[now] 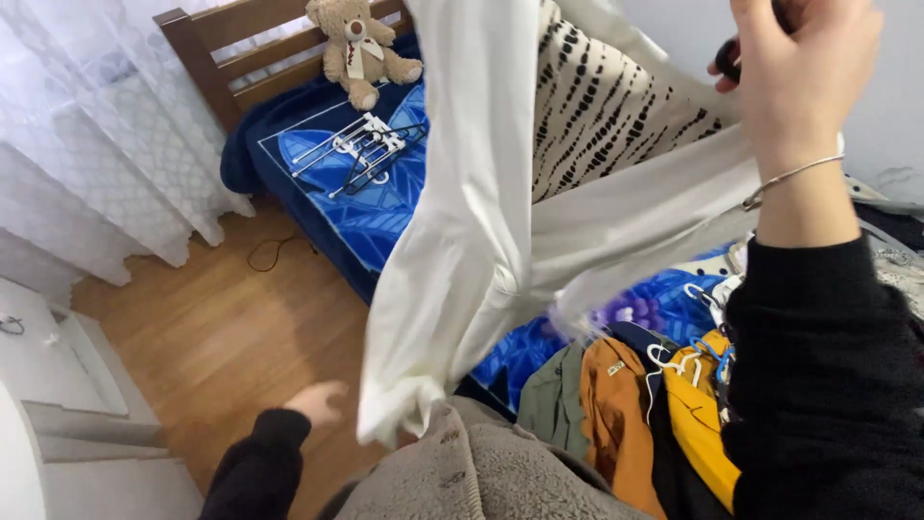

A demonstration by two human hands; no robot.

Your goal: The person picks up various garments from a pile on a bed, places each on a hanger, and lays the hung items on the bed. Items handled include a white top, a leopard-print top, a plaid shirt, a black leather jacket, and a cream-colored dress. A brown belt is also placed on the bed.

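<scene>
Above the bed (318, 207), right hand (799, 67) raised gripping white garment (472, 241), wrist bent.

The right hand (799, 67) is cut by the top edge, fingertips out of frame, and the dark object (729, 60) in its grip cannot be identified. The white garment (462, 241) runs past the top edge and hides part of the bed (318, 183) and patterned cloth (597, 106). The left hand (316, 403) is motion-blurred, its fingers indistinct.

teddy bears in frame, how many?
1. The teddy bear sits on the blue bed cover against the wooden headboard. The raised white garment could hide others.
</scene>
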